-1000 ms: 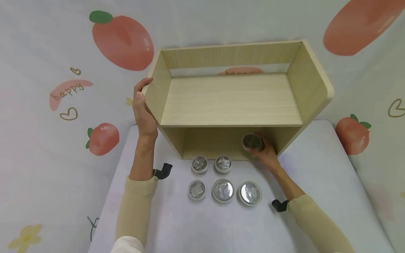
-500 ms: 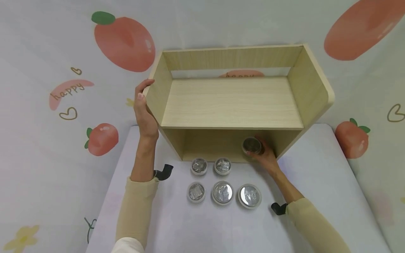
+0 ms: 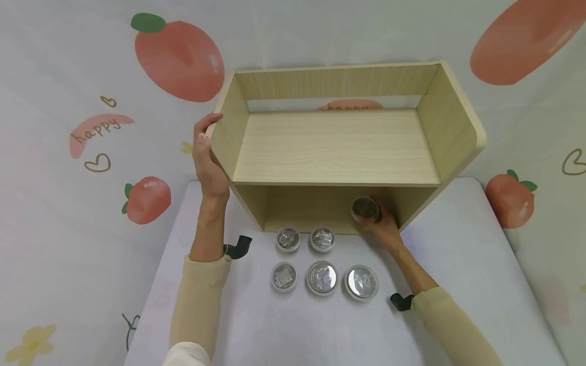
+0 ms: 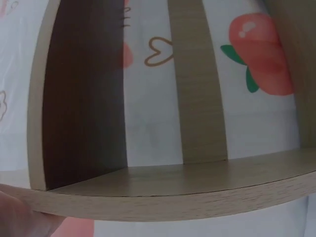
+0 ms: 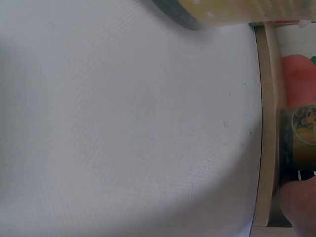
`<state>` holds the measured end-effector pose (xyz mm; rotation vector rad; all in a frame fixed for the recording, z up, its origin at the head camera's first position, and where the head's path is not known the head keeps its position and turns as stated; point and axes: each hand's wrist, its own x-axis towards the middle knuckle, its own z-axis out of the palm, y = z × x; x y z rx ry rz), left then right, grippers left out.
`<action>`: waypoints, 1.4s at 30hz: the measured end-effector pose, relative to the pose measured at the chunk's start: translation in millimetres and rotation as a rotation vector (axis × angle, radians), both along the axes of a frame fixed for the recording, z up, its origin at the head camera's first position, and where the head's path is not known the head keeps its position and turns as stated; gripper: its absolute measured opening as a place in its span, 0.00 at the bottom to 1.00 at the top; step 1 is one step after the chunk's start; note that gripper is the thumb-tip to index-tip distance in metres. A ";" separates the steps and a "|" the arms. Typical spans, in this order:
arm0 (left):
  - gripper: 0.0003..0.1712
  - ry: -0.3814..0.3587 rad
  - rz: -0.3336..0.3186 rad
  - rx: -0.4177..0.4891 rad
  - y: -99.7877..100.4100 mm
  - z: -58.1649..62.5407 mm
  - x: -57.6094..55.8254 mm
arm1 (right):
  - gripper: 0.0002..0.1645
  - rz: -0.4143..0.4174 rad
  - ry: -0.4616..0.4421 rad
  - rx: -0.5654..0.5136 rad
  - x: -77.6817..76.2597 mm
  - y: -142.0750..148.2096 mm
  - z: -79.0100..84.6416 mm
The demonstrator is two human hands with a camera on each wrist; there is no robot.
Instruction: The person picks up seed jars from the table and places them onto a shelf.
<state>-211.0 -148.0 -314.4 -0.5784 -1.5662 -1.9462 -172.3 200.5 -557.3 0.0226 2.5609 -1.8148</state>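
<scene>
A two-tier wooden shelf [image 3: 336,147] stands against the patterned backdrop. At its left side panel, my left hand [image 3: 209,165] grips the front edge, fingertips wrapped over it; in the left wrist view that hand [image 4: 24,217] shows only in the bottom-left corner. My right hand [image 3: 385,226] reaches into the right end of the lower compartment and holds a round can [image 3: 365,209] upright there, its top dark in shadow. The right wrist view catches this can [image 5: 303,138] with its patterned label, between the fingers [image 5: 298,79] and thumb, just past the shelf's bottom board [image 5: 266,123].
In front of the shelf are several silver-topped cans: two [image 3: 288,239] [image 3: 322,239] near its front edge, and a nearer row with a smaller can [image 3: 284,277] and two wider cans [image 3: 322,278] [image 3: 361,282]. A white cloth covers the table [image 3: 293,335].
Hardly anything differs: the right hand keeps the can in nearly the same spot in the lower compartment, and the left hand stays on the side panel. The head view shifts slightly.
</scene>
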 end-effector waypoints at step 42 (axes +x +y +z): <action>0.24 -0.077 0.067 -0.027 6.6 11.4 3.0 | 0.46 0.082 0.263 -0.026 43.8 -1.0 50.1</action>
